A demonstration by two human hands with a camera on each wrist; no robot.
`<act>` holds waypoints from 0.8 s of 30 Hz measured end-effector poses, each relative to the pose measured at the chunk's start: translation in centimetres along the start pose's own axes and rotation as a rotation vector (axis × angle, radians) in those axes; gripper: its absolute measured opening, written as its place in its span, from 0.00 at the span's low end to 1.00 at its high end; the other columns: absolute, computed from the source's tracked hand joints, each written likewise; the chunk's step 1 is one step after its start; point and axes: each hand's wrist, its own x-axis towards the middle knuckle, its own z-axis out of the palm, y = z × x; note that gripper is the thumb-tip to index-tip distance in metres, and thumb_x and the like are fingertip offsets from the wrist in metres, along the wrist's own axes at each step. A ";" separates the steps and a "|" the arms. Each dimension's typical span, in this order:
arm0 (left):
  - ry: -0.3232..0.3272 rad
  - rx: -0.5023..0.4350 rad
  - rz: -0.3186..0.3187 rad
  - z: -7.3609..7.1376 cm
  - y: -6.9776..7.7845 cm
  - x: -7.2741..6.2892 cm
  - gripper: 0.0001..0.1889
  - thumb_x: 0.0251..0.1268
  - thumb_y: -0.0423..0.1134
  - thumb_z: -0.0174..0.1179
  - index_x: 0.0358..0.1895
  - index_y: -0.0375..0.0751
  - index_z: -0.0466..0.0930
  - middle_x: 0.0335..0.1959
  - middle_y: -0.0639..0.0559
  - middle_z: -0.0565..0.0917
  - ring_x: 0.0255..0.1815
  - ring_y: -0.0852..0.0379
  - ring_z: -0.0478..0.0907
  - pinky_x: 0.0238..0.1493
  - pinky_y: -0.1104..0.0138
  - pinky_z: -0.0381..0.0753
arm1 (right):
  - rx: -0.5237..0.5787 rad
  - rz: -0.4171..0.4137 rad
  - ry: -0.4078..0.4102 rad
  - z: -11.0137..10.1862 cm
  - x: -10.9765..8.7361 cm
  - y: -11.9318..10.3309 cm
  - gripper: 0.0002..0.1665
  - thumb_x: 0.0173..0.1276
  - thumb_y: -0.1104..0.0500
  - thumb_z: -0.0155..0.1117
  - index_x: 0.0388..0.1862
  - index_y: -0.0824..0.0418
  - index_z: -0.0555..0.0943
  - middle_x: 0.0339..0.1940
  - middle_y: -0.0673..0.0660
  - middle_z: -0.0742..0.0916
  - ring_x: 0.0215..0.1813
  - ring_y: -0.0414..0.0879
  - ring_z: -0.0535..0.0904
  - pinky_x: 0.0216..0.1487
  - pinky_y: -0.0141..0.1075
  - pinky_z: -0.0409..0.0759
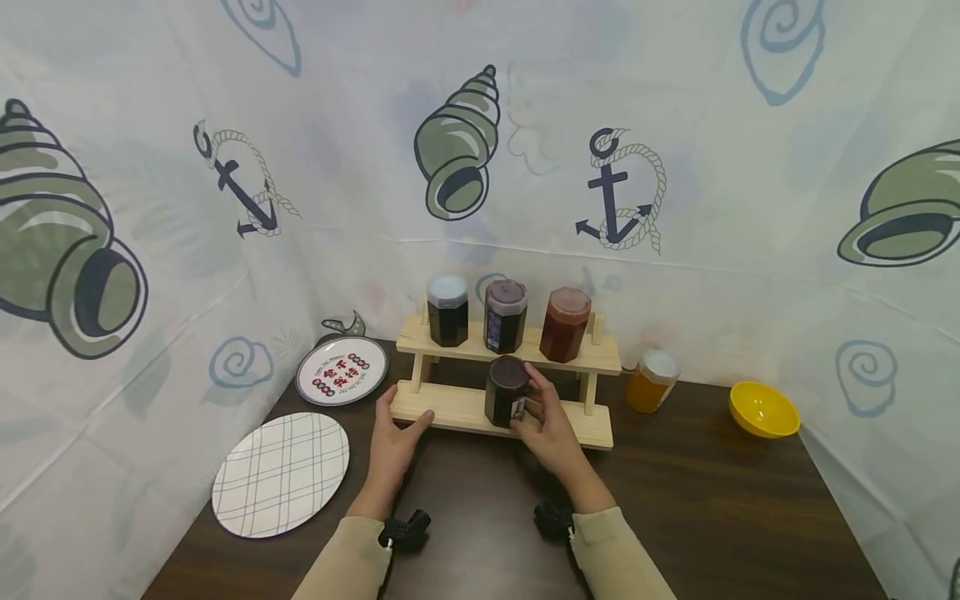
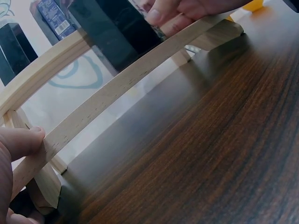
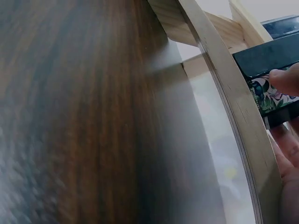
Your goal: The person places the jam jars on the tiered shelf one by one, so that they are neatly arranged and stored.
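Observation:
A two-tier wooden rack (image 1: 450,404) stands at the back of the dark table. My left hand (image 1: 392,442) grips the left end of its lower shelf, with the thumb (image 2: 28,140) against the front edge. On that shelf stands a dark jar (image 1: 507,392), a floral label (image 3: 268,95) low on its side. My right hand (image 1: 551,429) holds this jar from the right, thumb in front and fingers around the side. Along the upper shelf are a dark jar with a white lid (image 1: 448,312), a dark jar with a purplish lid (image 1: 505,317) and a red jar (image 1: 565,325).
To the left lie a plate with red lettering (image 1: 318,371) and a checked white plate (image 1: 281,475). Right of the rack stand an orange jar with a white lid (image 1: 652,382) and a yellow bowl (image 1: 763,410). A patterned white curtain (image 1: 360,167) surrounds the table.

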 end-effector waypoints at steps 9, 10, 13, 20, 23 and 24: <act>-0.004 -0.010 0.007 0.0 0.0 0.0 0.50 0.70 0.45 0.77 0.88 0.47 0.55 0.87 0.39 0.63 0.89 0.41 0.57 0.88 0.41 0.52 | -0.144 0.007 0.012 0.6 -0.1 0.0 0.68 0.69 0.73 0.76 0.92 0.37 0.48 0.77 0.66 0.77 0.78 0.64 0.77 0.76 0.56 0.78; -0.006 -0.010 0.006 0.0 0.0 -0.1 0.50 0.70 0.45 0.76 0.88 0.47 0.54 0.87 0.39 0.62 0.89 0.41 0.56 0.87 0.41 0.52 | -0.147 0.006 0.015 0.6 -0.1 0.0 0.68 0.68 0.73 0.76 0.92 0.37 0.48 0.77 0.66 0.78 0.78 0.65 0.78 0.76 0.56 0.78; 0.000 -0.010 -0.001 0.0 0.1 -0.1 0.50 0.70 0.45 0.76 0.88 0.47 0.54 0.87 0.39 0.63 0.89 0.40 0.56 0.87 0.41 0.52 | -0.155 0.002 0.018 0.8 -0.1 0.1 0.68 0.68 0.73 0.77 0.92 0.39 0.49 0.76 0.67 0.79 0.77 0.65 0.79 0.75 0.55 0.78; 0.005 -0.008 0.001 0.0 0.0 0.0 0.50 0.70 0.44 0.76 0.88 0.47 0.55 0.87 0.38 0.63 0.88 0.39 0.57 0.86 0.40 0.54 | -0.213 0.046 0.030 1.0 -0.1 -0.2 0.67 0.69 0.69 0.78 0.92 0.34 0.50 0.75 0.65 0.80 0.74 0.62 0.83 0.74 0.52 0.80; 0.003 -0.012 0.000 0.1 0.0 0.0 0.50 0.70 0.45 0.77 0.88 0.47 0.55 0.87 0.38 0.63 0.89 0.40 0.57 0.87 0.40 0.54 | -0.234 0.059 0.034 1.1 -0.1 -0.4 0.67 0.69 0.67 0.79 0.92 0.33 0.50 0.75 0.64 0.81 0.73 0.62 0.84 0.74 0.53 0.80; 0.001 -0.013 0.000 0.0 0.1 0.0 0.50 0.70 0.45 0.76 0.88 0.47 0.55 0.87 0.38 0.63 0.89 0.39 0.57 0.87 0.40 0.53 | -0.236 0.057 0.036 1.1 -0.1 -0.5 0.67 0.69 0.67 0.79 0.92 0.33 0.50 0.75 0.64 0.82 0.72 0.62 0.84 0.73 0.53 0.80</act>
